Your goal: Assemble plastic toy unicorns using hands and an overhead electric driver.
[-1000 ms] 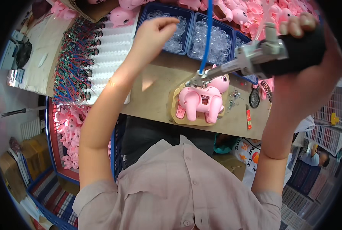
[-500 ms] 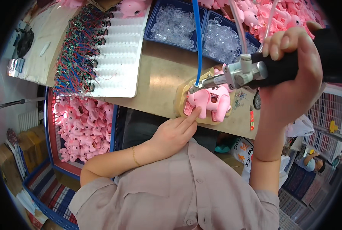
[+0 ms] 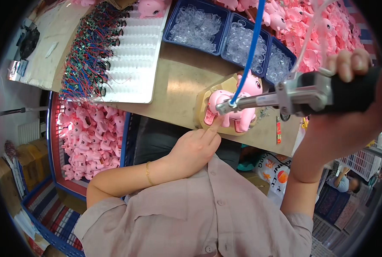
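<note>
A pink plastic animal toy body (image 3: 253, 88) lies on its side in a tan block fixture (image 3: 202, 99) at the table's front edge. My left hand (image 3: 194, 150) rests its outstretched index finger against the toy's leg, the other fingers loosely bent. Gripped in my right hand (image 3: 343, 124) is an air screwdriver (image 3: 293, 95) with a black grip and silver barrel. Its tip lies over the toy's body, just above my left fingertip; whether it touches cannot be made out. A blue hose (image 3: 252, 51) joins the tool near the tip.
Blue bins (image 3: 220, 47) of clear plastic parts stand behind the fixture, beside heaped pink parts (image 3: 302, 30). At left, a white ridged tray (image 3: 135, 64) carries wired components (image 3: 86, 55). Below it a crate (image 3: 53, 145) holds pink pieces. Small screws (image 3: 263, 115) lie right of the fixture.
The screwdriver's tip has shifted slightly right and down across the toy, and its handle has swung right and down with my right hand. My left hand stays nearly in place.
</note>
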The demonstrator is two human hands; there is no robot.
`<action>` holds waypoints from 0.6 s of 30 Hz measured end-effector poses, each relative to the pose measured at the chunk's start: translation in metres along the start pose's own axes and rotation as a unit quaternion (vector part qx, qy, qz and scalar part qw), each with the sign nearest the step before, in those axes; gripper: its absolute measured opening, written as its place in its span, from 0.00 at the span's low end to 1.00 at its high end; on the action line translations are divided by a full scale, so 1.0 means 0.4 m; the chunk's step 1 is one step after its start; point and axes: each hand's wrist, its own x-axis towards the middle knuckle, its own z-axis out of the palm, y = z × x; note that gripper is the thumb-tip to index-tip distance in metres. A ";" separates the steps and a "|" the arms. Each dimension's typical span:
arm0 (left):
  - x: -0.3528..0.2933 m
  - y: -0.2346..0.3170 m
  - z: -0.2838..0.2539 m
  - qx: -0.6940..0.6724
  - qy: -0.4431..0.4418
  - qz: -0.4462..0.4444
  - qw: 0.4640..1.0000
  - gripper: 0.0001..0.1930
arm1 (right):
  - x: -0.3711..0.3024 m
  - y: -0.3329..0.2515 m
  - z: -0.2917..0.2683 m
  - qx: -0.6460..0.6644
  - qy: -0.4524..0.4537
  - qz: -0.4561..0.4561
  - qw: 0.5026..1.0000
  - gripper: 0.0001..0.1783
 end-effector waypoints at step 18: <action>0.024 -0.005 -0.073 0.003 -0.105 0.017 0.994 0.04 | 0.090 -0.017 -0.110 0.080 0.018 -0.026 0.996 0.15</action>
